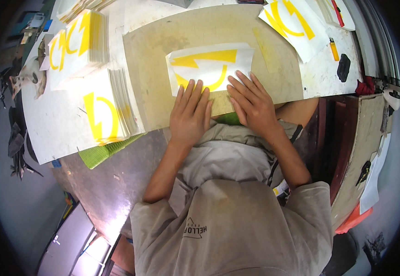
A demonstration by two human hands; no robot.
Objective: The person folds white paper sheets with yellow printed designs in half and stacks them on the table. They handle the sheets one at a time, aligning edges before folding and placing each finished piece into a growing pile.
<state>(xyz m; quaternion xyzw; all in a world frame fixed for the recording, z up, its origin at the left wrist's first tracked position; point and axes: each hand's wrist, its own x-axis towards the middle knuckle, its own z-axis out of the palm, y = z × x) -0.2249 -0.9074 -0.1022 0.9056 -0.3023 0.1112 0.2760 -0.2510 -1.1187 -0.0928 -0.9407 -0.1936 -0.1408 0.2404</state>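
Note:
A white sheet with yellow printed shapes [200, 70] lies on a tan work mat [151, 60] in front of me. On its near left edge rests my left hand [190, 112], flat, with the fingers stretched forward. My right hand [252, 101] lies flat at the sheet's near right corner, its fingers spread a little and pointing to the far left. Neither hand grips anything. The fingertips cover parts of the sheet's near edge and of the yellow print.
Stacks of similar yellow-printed sheets [78, 43] and a nearer stack [105, 108] stand on the white table at left. More printed sheets [294, 27], a yellow lighter [334, 49] and a black object [343, 68] lie at right. A green cloth [103, 154] hangs below the table's left edge.

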